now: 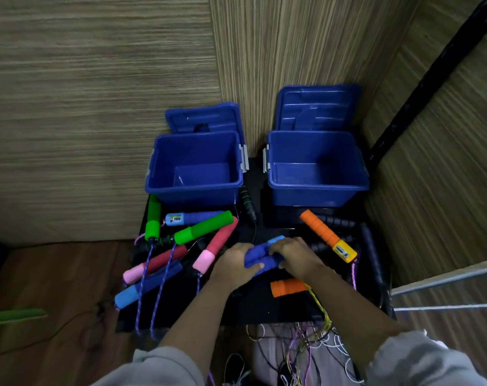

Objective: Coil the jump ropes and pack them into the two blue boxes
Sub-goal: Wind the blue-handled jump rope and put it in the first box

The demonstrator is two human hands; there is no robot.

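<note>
Evidently the packing is only beginning: both open blue plastic boxes, left (164, 165) and right (360, 168), are sitting bare beyond the grip. The left hand (234, 263) and right hand (295, 256) are curling around a pair of ribbed blue foam jump-rope handles (260, 257) mid-mat. Green (203, 227), pink (217, 243) and orange foam handles (320, 231) are lying loose either side, their cords tangling uncoiled nearer the person.

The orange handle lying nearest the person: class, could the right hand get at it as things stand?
Probably yes. The orange handle lies uncovered on the black mat, just beside the right hand. That hand's grip is on the blue handles, so it must release first.
</note>
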